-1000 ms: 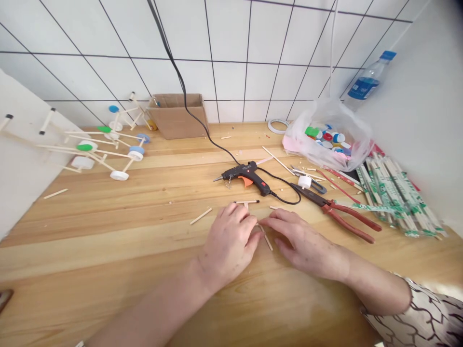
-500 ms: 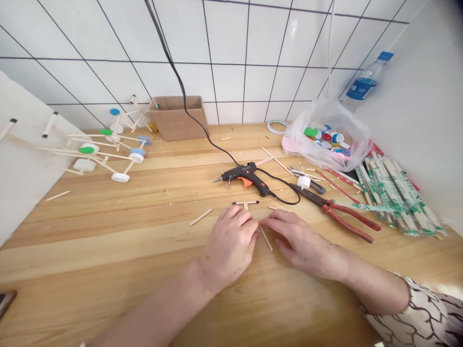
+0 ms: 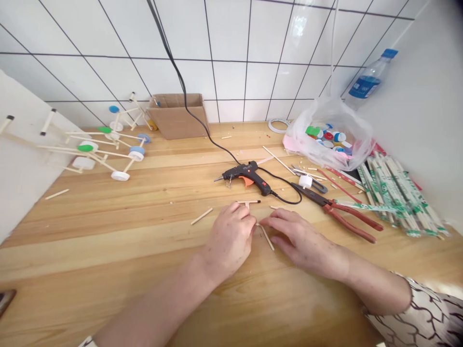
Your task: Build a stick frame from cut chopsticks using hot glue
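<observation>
My left hand (image 3: 233,236) is closed over a small assembly of thin wooden sticks, hiding most of it. Beyond its knuckles shows a crossbar stick with black ends (image 3: 253,202), joined in a T to a stick that runs under the hand. A slanted stick (image 3: 267,238) comes out between my two hands and lies on the table. My right hand (image 3: 294,236) rests with its index fingertip at the upper end of that slanted stick, the thumb apart below. Ahead of both hands a black glue gun (image 3: 249,176) with an orange trigger lies on its side.
Red-handled pliers (image 3: 336,209) lie right. Behind them are a plastic bag of bottle caps (image 3: 329,140), wrapped chopsticks (image 3: 401,193) and a bottle (image 3: 371,79). Left stand stick cars with cap wheels (image 3: 104,149); a cardboard box (image 3: 179,115) is at the wall. A loose stick (image 3: 201,216) lies nearby.
Both hands stay almost in place. A slightly wider gap shows between them, baring more of the slanted stick's upper end. The whole view has shifted a little.
</observation>
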The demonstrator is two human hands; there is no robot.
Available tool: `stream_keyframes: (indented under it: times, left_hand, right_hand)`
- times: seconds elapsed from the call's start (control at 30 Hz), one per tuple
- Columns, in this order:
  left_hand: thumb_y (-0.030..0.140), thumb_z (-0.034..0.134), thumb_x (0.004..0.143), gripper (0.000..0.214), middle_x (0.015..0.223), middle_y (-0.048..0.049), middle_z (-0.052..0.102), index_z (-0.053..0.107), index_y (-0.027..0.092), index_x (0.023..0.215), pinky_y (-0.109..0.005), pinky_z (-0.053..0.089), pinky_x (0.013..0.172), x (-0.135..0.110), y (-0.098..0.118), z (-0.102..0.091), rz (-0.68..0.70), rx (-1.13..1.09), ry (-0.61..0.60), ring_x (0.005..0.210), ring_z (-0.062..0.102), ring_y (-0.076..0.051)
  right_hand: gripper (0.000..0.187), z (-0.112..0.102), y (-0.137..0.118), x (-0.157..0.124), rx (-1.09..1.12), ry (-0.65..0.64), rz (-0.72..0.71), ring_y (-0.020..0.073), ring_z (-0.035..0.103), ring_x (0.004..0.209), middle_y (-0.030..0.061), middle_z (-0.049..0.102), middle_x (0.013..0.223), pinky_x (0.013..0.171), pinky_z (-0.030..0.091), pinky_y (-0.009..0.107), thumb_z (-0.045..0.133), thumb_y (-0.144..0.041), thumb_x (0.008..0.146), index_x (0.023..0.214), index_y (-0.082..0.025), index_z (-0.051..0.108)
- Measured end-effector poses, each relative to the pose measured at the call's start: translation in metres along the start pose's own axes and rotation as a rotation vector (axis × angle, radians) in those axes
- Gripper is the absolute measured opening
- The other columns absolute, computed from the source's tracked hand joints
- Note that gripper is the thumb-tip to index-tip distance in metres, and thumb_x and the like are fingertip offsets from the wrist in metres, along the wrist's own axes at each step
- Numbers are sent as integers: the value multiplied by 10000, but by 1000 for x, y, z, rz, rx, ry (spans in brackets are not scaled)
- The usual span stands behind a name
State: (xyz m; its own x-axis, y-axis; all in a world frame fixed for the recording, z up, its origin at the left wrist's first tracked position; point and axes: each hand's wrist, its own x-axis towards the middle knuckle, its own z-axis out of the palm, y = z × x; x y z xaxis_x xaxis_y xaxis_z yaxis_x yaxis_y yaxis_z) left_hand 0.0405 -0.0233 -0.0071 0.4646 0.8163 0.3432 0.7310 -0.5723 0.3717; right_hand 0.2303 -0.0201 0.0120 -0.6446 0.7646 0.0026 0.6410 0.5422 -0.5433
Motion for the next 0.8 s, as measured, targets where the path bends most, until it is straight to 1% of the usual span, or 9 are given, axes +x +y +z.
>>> stream_keyframes:
  times: [0.27,0.57,0.8]
  left_hand:
    - [42,547,813,191,704,-56,599,656,139,691,-338,467,666,0,0,1,9,16,-11,751,507,-212]
    - [58,530,840,199,716,-55,593,657,136,709,-334,467,672,0,-1,1,25,23,-6,746,496,-206]
    - [51,562,817,174,709,-47,590,653,135,695,-323,465,663,0,-1,3,26,37,-9,744,498,-202]
  right_hand:
    - [289,3,1,2,-2,7,30,223,572,913,82,613,949,827,474,398,483,-51,835,1052,-180,625]
    - [243,11,5,5,27,118,-5,189,584,823,59,634,858,752,470,328,458,-104,891,985,-193,664]
    - [209,18,10,7,38,209,-60,179,588,765,53,649,809,699,470,308,481,-130,897,910,-189,681]
